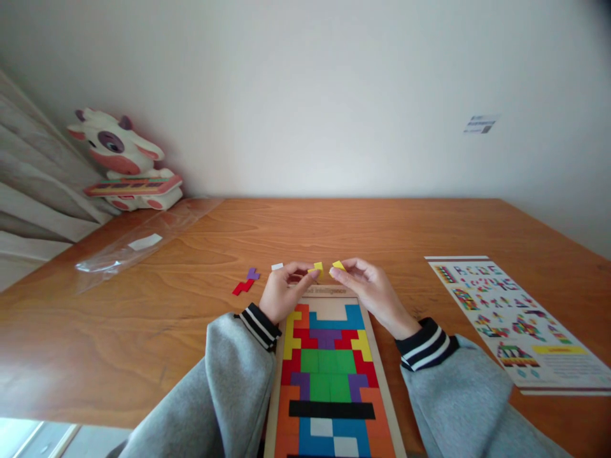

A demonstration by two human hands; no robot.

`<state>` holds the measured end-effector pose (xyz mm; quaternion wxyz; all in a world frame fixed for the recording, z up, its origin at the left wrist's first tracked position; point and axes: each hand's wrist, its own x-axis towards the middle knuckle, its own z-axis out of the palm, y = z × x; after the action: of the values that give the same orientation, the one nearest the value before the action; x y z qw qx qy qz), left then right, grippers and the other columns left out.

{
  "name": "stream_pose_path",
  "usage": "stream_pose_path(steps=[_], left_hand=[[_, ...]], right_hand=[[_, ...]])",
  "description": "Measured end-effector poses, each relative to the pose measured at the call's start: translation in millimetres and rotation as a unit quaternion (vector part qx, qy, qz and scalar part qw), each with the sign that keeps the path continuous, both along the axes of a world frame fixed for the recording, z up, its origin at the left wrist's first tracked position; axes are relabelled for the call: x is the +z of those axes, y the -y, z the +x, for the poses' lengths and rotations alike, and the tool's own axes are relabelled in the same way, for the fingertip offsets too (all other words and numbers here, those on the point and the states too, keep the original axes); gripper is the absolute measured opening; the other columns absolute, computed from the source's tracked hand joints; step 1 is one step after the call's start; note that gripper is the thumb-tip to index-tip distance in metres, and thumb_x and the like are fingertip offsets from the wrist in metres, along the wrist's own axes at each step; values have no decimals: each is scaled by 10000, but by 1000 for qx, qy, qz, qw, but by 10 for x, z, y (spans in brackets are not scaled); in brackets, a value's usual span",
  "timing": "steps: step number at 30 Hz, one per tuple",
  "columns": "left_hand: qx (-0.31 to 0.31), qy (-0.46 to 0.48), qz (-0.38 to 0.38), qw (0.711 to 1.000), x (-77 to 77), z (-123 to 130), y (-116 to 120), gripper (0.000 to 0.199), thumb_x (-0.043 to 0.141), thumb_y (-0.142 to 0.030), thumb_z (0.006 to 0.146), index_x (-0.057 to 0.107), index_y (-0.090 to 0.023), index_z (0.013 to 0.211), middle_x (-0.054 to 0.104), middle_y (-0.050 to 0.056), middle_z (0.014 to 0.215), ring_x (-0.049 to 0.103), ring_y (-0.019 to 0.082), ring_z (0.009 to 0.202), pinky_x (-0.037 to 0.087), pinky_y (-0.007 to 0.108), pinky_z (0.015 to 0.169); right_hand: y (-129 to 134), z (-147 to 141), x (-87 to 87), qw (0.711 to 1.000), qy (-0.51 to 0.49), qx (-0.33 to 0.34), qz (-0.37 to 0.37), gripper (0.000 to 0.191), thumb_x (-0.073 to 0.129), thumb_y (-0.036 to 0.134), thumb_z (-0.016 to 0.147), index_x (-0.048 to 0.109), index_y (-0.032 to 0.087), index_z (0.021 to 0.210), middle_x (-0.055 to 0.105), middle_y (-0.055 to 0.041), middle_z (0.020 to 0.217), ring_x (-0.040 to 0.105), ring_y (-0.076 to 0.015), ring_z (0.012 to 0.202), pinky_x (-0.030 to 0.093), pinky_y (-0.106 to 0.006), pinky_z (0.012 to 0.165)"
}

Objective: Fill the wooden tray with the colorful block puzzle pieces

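My left hand (289,289) pinches a small yellow piece (318,268) above the far end of the wooden puzzle board (278,407). Just to the right, my right hand (370,289) holds another yellow piece (338,264) between thumb and fingers. The two yellow pieces are apart. Coloured blocks fill much of the board, with bare wood showing near its far end. Left of my left hand, a purple piece (252,274) and a red piece (243,287) lie on the table. A white piece (277,266) is partly behind my left hand.
On the wooden table (191,331), a printed pattern sheet (515,318) lies at the right. A clear plastic bag (143,242) is at the left, near a cow-shaped toy keyboard (128,165). Behind stands a white wall (315,102), with a curtain (38,184) at the left.
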<state>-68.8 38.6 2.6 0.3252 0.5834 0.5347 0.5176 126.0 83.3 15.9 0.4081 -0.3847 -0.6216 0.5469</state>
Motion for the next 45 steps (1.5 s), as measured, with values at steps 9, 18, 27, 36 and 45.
stream_pose_path(steps=[9,18,27,36,45], left_hand=[[19,39,-4,999,1,-295,37,460,715,-552,821,683,-128,997,748,78,850,688,156,709,556,264,670],[17,-24,2,1000,8,-289,61,409,662,-513,873,698,-140,1036,753,88,910,695,179,778,560,296,736],[17,-59,8,998,38,-281,86,404,650,-538,874,697,-154,992,743,62,863,673,176,733,545,287,696],[2,-107,31,994,-15,-236,88,344,629,-502,896,718,-187,1002,737,45,845,663,171,712,537,275,673],[-9,-112,36,993,0,-205,107,308,623,-475,899,717,-193,981,726,27,784,651,161,681,525,260,636]], right_hand=[[75,37,-7,988,123,-29,92,368,766,557,762,687,200,724,535,35,621,476,-117,585,404,-256,553],[160,-7,-10,988,113,46,96,292,670,501,875,754,228,931,708,-53,919,663,-192,838,540,-316,734],[209,-19,-44,980,139,83,117,281,573,430,948,738,231,1059,750,-54,945,691,-182,831,560,-312,746],[163,-63,-81,970,182,88,131,173,617,348,916,741,229,939,774,-38,912,699,-177,787,544,-300,720],[194,-121,-113,932,251,125,229,185,574,240,965,758,237,986,737,-56,971,691,-190,877,538,-331,823]])
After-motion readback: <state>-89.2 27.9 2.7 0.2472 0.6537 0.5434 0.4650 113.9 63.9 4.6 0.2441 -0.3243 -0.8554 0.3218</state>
